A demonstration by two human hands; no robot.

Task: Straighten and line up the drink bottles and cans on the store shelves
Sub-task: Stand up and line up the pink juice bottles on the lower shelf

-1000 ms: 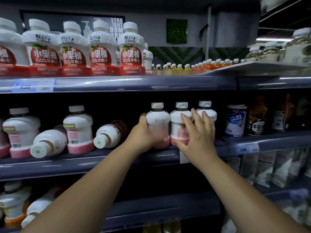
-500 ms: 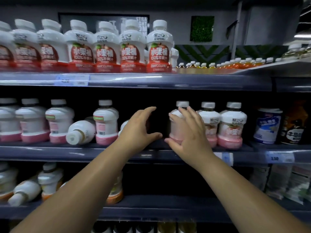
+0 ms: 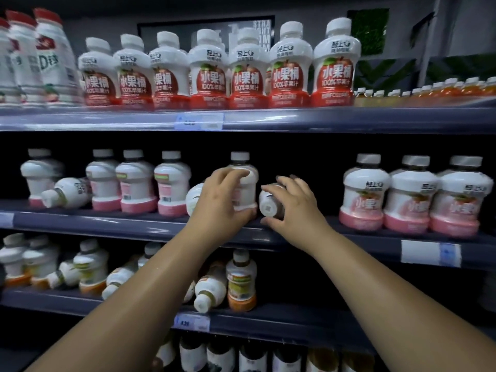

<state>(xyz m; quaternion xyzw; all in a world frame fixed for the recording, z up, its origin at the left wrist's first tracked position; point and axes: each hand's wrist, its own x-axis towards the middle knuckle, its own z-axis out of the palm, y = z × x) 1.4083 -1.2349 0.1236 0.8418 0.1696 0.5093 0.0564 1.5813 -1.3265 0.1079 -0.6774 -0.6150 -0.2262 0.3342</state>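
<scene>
On the middle shelf (image 3: 107, 224), my left hand (image 3: 222, 202) grips an upright white bottle with a pink base (image 3: 245, 181), fingers over its shoulder and thumb near its base. My right hand (image 3: 295, 210) curls round a bottle lying on its side (image 3: 269, 205), cap end facing me. Another fallen bottle (image 3: 194, 198) lies just left of my left hand, partly hidden. Three upright pink-base bottles (image 3: 410, 194) stand in a row to the right. To the left stand several upright ones (image 3: 137, 183), with one tipped bottle (image 3: 67, 191).
The top shelf (image 3: 322, 119) carries a straight row of red-label apple juice bottles (image 3: 241, 71). The lower shelf (image 3: 255, 320) holds orange-base bottles, some upright (image 3: 241, 280), several toppled (image 3: 209, 291). Dark bottles (image 3: 222, 355) stand at the bottom. Price tags hang on the shelf fronts.
The view has shifted left along the shelf. My left hand has closed on the upright bottle and my right hand has left the row of three and taken the lying bottle.
</scene>
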